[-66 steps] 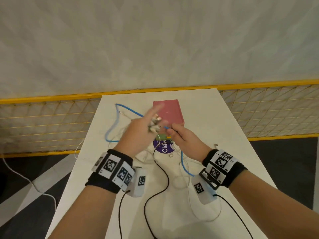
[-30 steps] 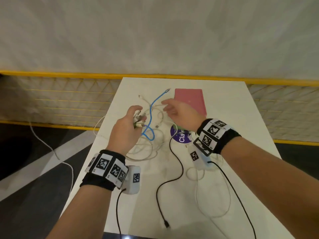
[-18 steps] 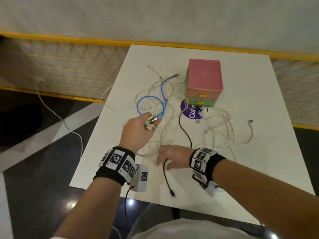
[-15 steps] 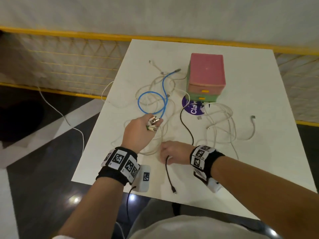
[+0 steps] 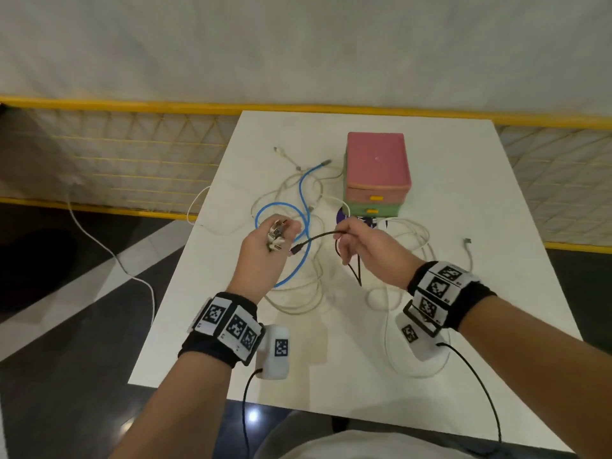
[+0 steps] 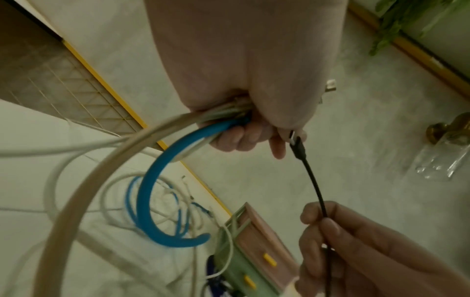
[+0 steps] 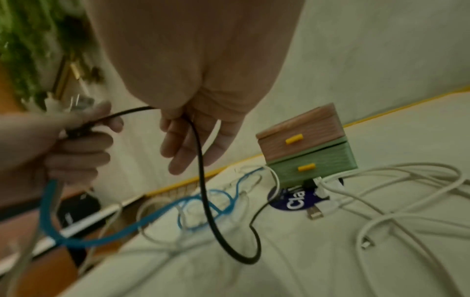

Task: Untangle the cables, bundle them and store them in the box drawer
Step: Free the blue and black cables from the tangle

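Observation:
My left hand [image 5: 275, 240] grips a bunch of cable ends, among them the blue cable [image 5: 308, 200] and several white ones; their plugs stick out above the fist. In the left wrist view the blue cable [image 6: 150, 180] and white cables run out of the left hand [image 6: 244, 124]. My right hand [image 5: 342, 233] pinches the black cable [image 5: 318, 238] a little behind its plug, which points at the left hand. The black cable [image 7: 203, 180] hangs in a loop from the right hand [image 7: 183, 128] down to the table. The box [image 5: 377, 173] has a pink drawer over a green one, both closed.
More white cables [image 5: 414, 233] lie loose on the white table [image 5: 331, 359] right of the hands. A purple round sticker [image 5: 342, 215] lies in front of the box. A yellow mesh fence [image 5: 132, 154] runs behind the table. One white cable [image 5: 109, 253] trails on the floor at the left.
My right hand has taken the black cable up from the table near the front edge and lifted its plug end towards the left hand. The left hand still holds its bunch.

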{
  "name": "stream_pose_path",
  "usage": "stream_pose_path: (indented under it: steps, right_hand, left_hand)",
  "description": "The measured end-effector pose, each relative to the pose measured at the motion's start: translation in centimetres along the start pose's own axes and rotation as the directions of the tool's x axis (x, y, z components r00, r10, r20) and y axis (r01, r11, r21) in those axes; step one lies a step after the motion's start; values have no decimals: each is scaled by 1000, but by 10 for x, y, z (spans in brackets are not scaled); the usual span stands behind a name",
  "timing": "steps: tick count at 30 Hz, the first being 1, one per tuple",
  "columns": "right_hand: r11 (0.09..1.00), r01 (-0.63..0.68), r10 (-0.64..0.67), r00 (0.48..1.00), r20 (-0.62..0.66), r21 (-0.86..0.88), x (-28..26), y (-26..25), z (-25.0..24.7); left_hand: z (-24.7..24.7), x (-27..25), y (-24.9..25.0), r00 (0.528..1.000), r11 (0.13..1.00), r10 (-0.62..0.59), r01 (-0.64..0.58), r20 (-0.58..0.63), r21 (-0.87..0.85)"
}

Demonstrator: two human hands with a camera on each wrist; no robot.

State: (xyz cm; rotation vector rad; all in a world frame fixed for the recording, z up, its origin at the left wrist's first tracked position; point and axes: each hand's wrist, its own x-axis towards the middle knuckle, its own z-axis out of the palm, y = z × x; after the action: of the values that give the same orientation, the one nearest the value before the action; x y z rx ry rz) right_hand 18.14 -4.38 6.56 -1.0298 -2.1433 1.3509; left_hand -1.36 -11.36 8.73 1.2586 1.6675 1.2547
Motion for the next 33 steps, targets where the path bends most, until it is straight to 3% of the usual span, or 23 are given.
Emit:
stream_pose_path:
  steps: [4, 7, 10, 12, 15, 18, 24, 26, 28, 29, 31, 33]
  right_hand:
    - [991, 90, -76, 988, -137, 100, 3, -21, -8]
    - [981, 85, -54, 983, -178, 175, 3, -29, -9]
    - [968, 58, -7, 979, -206, 244, 2, -28, -9]
    - [959, 42, 19, 977, -214, 279, 0, -26, -12]
    - [971, 53, -5, 980, -201, 232, -3, -26, -12]
    - [981, 65, -43, 991, -124, 183, -6, -29, -10]
    - [992, 76, -78, 997, 11, 96, -7, -31, -10]
    - [999, 48, -48, 998, 35, -10, -11, -19, -15]
    - [990, 31, -27, 999, 30, -135, -14, -2, -26]
    - [984, 16, -16, 1000, 4, -176, -15, 6, -33]
    - [980, -28, 12, 997, -80, -197, -14, 7, -48]
    - [983, -12, -22, 983, -181, -185, -7, -5, -62]
  left_hand:
    - [18, 6, 32, 997, 961, 43, -24, 63, -276]
    - [30, 13, 48, 983, 860, 150, -78, 104, -504]
    - [35, 26, 56, 978, 749, 131, 10, 163, -662]
    - [37, 30, 56, 973, 798, 143, -7, 178, -603]
    - [43, 29, 62, 996, 932, 86, -71, 29, -355]
    - [50, 33, 67, 996, 963, 70, -81, -53, -256]
    - [51, 42, 83, 990, 959, 18, -57, -143, -278]
    - [43, 51, 91, 981, 892, -36, -56, -193, -449]
    - [25, 64, 96, 993, 758, -36, -46, -112, -651]
    - [16, 69, 96, 998, 733, -12, -32, -60, -679]
    - [6, 71, 98, 998, 831, 36, -5, 45, -556]
    - [13, 67, 98, 979, 987, 59, -28, 193, -157]
